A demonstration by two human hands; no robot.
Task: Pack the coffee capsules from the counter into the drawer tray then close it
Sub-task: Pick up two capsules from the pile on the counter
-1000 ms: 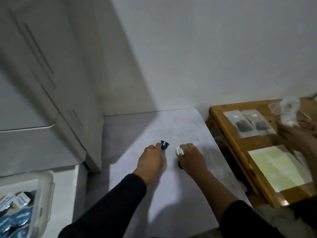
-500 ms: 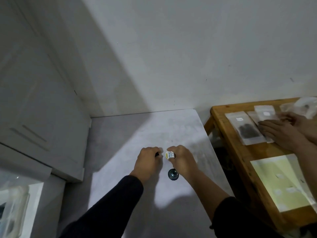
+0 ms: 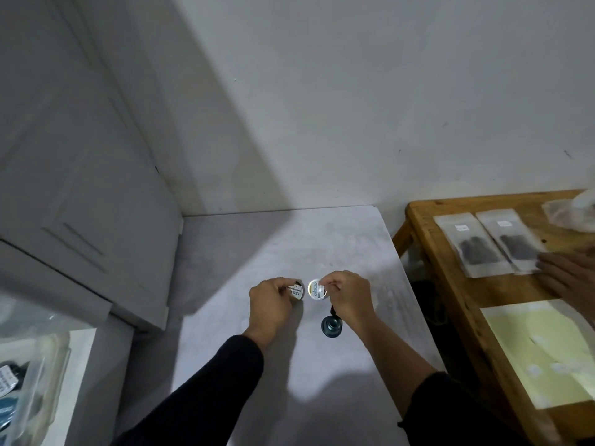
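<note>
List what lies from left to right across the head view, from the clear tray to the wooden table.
clear tray → left hand holding a capsule → right hand holding a second capsule → wooden table → sachets → another person's hand.

Both dark-sleeved arms reaching to frame centre; left hand (image 3: pixel 273 304) and right hand (image 3: pixel 349 296) side by side, fingers curled, each pinching a coffee capsule.

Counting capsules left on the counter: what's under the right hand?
A dark capsule sits on the counter below the right hand, whose fingers pinch a foil-topped capsule. A dark shape at the palm's edge is mostly covered, so I cannot identify it.
</note>
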